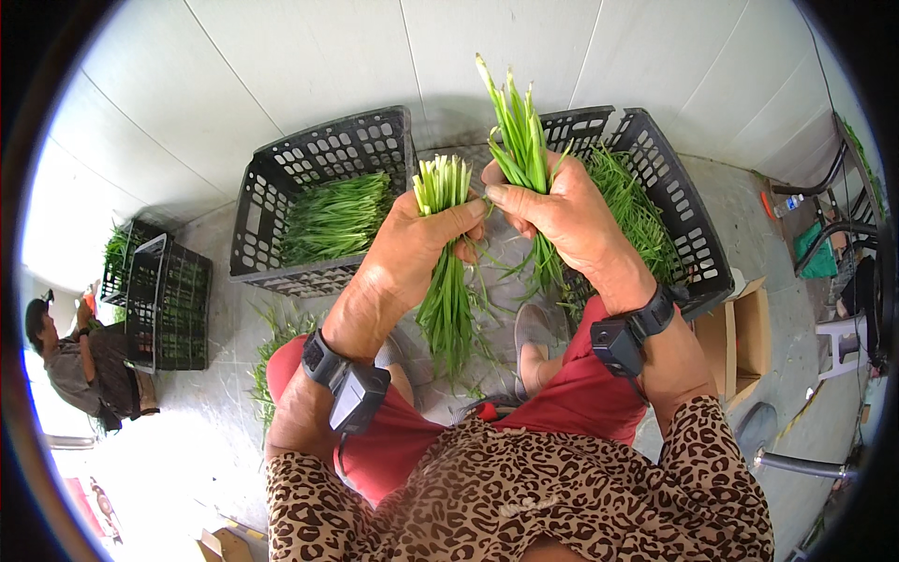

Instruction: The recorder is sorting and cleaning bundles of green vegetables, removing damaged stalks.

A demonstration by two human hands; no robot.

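Note:
My left hand (pixel 407 244) is closed around a bunch of green chives (pixel 445 314), pale cut ends up and leaves hanging down. Beside it, my right hand (pixel 571 211) grips a smaller bunch of chives (pixel 521 131) whose stalks stick up higher and less evenly. The two hands are close together at chest front, thumbs facing each other. Beyond the left hand stands a black plastic crate (pixel 323 150) with neatly laid chives (pixel 337 217) in it. Past my right hand is another black crate (pixel 693 211), partly hidden by that arm, holding looser chives (pixel 637 211).
Loose greens (pixel 281 351) lie on the grey floor near my left knee. A cardboard box (pixel 749 342) and a white stool (pixel 836 342) stand at the right. Stacked black crates (pixel 173 304) and another person (pixel 84 370) are at the far left. A pale wall (pixel 496 47) rises behind the crates.

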